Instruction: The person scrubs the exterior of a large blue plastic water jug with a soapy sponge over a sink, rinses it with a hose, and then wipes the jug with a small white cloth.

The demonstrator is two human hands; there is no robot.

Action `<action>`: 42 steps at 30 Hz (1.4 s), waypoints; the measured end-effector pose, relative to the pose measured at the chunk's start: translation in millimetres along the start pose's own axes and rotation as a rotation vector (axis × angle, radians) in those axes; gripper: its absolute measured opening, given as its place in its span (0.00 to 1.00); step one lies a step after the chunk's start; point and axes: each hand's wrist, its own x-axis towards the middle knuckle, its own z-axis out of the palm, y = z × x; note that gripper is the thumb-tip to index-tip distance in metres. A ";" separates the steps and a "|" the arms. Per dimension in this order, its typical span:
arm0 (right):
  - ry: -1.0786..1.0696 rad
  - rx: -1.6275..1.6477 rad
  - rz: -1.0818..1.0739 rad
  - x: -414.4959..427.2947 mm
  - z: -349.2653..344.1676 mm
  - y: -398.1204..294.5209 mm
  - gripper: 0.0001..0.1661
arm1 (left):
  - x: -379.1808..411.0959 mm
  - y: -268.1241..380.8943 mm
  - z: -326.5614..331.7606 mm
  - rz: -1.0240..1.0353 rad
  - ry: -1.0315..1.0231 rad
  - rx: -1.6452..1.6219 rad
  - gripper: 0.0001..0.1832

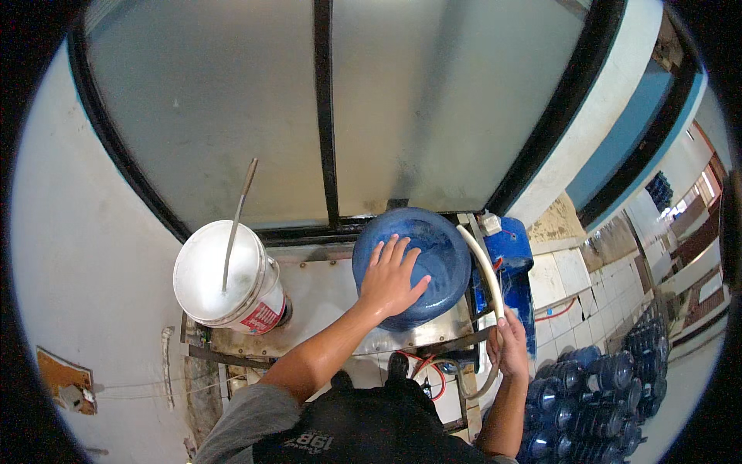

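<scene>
A round blue water jug (442, 290) stands on the metal-topped bench, its broad flat end facing up at me. My left hand (391, 281) lies over that end with its fingers spread, resting on it rather than gripping. To the right, my right hand (511, 342) is closed around a pale flexible hose (490, 267). The hose's free end points up beside the jug, and its lower length curves down below my hand. On the bench's left side is a white plastic bucket (188, 278) holding whitish foam or liquid, with a thin rod (235, 232) sticking out of it.
Frosted glass panels (220, 116) in black frames rise behind the metal bench (324, 290). Blue plastic containers (513, 249) stand at its right. Many blue water jugs (579, 400) are stacked on the tiled floor at lower right. A red hose (443, 383) lies below the bench.
</scene>
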 end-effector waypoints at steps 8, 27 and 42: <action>0.044 -0.297 -0.088 -52.9 4.5 -5.0 0.11 | 1.4 -12.1 2.1 -0.047 -0.199 0.076 0.50; 0.071 -0.542 -0.042 -79.3 -68.4 -39.6 0.32 | 7.2 -10.5 12.3 -0.210 0.241 -0.237 0.14; -0.148 -0.551 -0.061 -38.1 -15.7 -20.8 0.27 | -35.4 -43.6 44.5 -0.321 0.544 -0.855 0.34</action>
